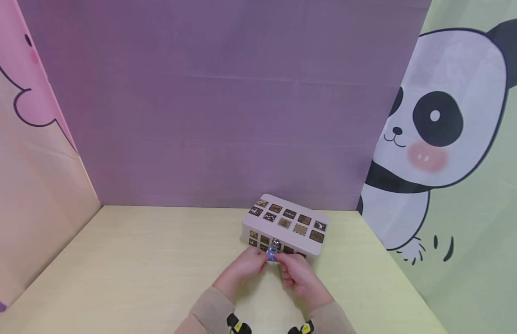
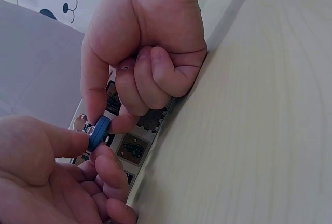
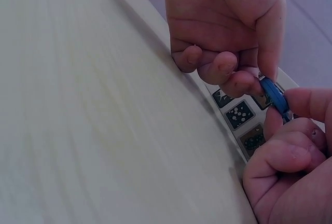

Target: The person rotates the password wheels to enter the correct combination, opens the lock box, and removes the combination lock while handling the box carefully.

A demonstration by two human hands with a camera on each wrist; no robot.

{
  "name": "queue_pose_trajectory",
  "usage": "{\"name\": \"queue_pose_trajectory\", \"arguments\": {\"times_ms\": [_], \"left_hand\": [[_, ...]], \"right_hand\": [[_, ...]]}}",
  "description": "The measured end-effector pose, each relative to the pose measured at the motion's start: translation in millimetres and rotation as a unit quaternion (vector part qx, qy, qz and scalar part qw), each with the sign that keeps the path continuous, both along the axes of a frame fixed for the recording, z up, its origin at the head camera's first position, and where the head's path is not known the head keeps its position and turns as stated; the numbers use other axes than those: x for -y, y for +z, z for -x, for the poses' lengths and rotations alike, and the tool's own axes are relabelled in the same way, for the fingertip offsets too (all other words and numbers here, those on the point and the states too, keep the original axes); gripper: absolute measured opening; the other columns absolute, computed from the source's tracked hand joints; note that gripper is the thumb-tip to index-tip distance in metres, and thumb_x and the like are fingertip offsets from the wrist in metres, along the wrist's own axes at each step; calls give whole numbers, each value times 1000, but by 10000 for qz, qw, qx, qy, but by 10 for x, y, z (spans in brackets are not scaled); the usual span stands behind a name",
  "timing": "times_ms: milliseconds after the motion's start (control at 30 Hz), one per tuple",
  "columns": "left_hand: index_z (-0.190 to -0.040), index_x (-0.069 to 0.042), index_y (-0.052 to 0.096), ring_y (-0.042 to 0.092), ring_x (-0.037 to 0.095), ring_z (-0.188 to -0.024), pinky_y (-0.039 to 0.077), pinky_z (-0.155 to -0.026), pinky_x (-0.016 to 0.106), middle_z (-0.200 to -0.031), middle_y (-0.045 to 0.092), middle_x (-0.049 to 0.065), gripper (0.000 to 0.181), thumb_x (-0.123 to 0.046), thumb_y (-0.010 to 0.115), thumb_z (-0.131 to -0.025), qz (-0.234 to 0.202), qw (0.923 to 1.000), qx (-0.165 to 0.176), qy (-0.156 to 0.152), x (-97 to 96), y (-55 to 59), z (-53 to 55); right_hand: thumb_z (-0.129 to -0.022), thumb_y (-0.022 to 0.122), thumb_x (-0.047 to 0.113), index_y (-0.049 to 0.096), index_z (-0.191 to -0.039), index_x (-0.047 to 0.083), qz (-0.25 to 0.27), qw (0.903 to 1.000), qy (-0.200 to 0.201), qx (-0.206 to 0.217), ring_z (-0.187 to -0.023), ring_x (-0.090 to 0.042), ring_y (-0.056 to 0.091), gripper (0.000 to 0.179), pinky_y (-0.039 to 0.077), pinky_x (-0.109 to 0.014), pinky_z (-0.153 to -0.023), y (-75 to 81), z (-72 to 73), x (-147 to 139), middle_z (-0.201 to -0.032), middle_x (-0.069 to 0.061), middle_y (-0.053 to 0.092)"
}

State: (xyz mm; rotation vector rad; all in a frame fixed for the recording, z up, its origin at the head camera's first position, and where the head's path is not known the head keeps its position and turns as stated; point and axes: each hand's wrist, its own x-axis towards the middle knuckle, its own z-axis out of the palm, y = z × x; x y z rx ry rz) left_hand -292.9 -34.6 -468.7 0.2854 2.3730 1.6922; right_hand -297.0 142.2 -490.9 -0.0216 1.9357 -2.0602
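Note:
A pale pink box [image 1: 285, 222] with small printed pictures stands closed, with a metal clasp [image 1: 276, 242] on its front. At the clasp is a small blue padlock [image 1: 272, 253], seen edge-on as a blue body [image 2: 99, 133] in the left wrist view. My left hand [image 1: 248, 263] pinches the padlock between thumb and fingers from the left. From the right, my right hand [image 1: 300, 273] pinches it too, its other fingers curled into the palm. The fingers hide part of the padlock, and whether its shackle is fastened I cannot tell.
The box stands on a pale wooden table [image 1: 158, 260], close to its back edge. A purple cloth wall [image 1: 225, 102] rises behind it. On the right is a side panel with a printed panda [image 1: 463, 153]; a pink figure [image 1: 37, 97] is printed on the left panel.

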Motion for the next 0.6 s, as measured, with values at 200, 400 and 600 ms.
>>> {"name": "queue_pose_trajectory", "arguments": {"times_ms": [200, 400, 600], "left_hand": [[-82, 9, 63, 36, 10, -51, 30, -48, 24, -60, 48, 0, 35, -15, 50, -105, -123, 9999, 68, -7, 1, 0, 3], [-76, 3, 61, 34, 9, -50, 28, -46, 23, -60, 48, -1, 36, -16, 49, -105, -80, 9999, 115, 23, 7, 10, 4], [-76, 5, 60, 34, 10, -49, 28, -46, 24, -58, 47, -1, 37, -15, 48, -105, -14, 10000, 47, -3, 7, 4, 7]], "right_hand": [[-97, 67, 26, 72, -96, 5, 78, 9999, -115, 65, -46, -6, 28, 22, 25, -21, -43, 3, 1, 5, -54, 10, 35], [-98, 65, 41, 73, -90, 9, 243, 9989, -318, 238, -46, -6, 27, 34, 23, -22, -43, 19, 9, 4, -56, 10, 35], [-100, 62, 45, 70, -89, 8, 350, 9981, -371, 337, -47, -6, 27, 39, 22, -22, -43, 34, 0, 10, -57, 10, 33]]}}
